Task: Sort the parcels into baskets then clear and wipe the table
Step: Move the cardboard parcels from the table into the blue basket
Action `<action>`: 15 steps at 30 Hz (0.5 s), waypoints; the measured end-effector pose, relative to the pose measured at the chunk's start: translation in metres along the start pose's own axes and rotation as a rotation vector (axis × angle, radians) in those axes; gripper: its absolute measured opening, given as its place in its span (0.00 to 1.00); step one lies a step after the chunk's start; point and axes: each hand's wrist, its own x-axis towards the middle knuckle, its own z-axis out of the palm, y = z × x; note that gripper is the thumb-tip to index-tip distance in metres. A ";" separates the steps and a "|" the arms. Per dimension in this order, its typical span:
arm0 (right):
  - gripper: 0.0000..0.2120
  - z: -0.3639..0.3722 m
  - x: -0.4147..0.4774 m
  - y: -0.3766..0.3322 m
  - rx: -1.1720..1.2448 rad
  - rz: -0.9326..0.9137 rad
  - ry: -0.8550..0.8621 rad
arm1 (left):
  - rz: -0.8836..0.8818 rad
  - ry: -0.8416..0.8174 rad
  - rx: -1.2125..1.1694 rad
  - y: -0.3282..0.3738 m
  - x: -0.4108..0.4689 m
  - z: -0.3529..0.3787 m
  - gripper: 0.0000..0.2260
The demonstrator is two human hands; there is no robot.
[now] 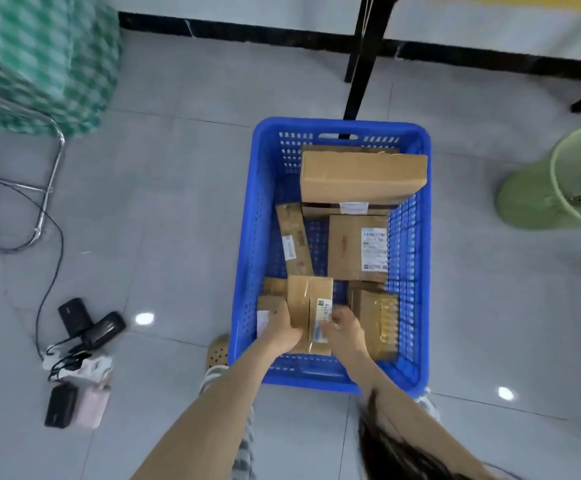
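Over at the far left hangs a green checked cloth (36,60), blurred, with a bent metal frame (50,188) below it on the tiled floor. A black cable (55,258) loops down from there to a white power strip (86,367), where two dark chargers (90,327) and a black and pink case (74,407) lie close together.

In the middle of the floor stands the blue basket (247,258), with parcels inside it. A narrow parcel (294,237) lies slanted along the left wall. A large box (362,176) fills the far end, tilted up against the far right corner, and a labelled box (355,247) sits just in front of it near the right wall. A taped parcel (381,323) lies in the near right corner.

At the near edge, the person reaches in with both arms. The left hand (282,329) has its fingers wrapped round the left side of a small box (308,303). The right hand (342,329) grips the right side, partly covering the white label. The small box is inside the basket near its near wall, between the two hands, above a flat parcel (267,308) in the near left corner. Whether it rests on that parcel or is held clear of it, I cannot tell.

Behind the basket rises a black table leg (362,64). On the right stands a green mesh bin (538,192), well apart from the basket.
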 end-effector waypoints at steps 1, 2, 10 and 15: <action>0.09 0.004 0.009 0.007 -0.011 0.010 -0.006 | -0.007 0.005 -0.009 -0.005 0.010 0.005 0.26; 0.08 0.008 0.018 0.014 -0.023 0.024 -0.014 | -0.021 -0.008 -0.029 -0.013 0.023 0.010 0.29; 0.16 0.052 0.081 0.074 0.059 0.084 -0.064 | -0.117 -0.007 -0.197 -0.058 0.108 0.067 0.36; 0.28 0.088 0.137 0.151 0.048 0.146 -0.092 | -0.175 -0.024 -0.117 -0.084 0.125 0.077 0.36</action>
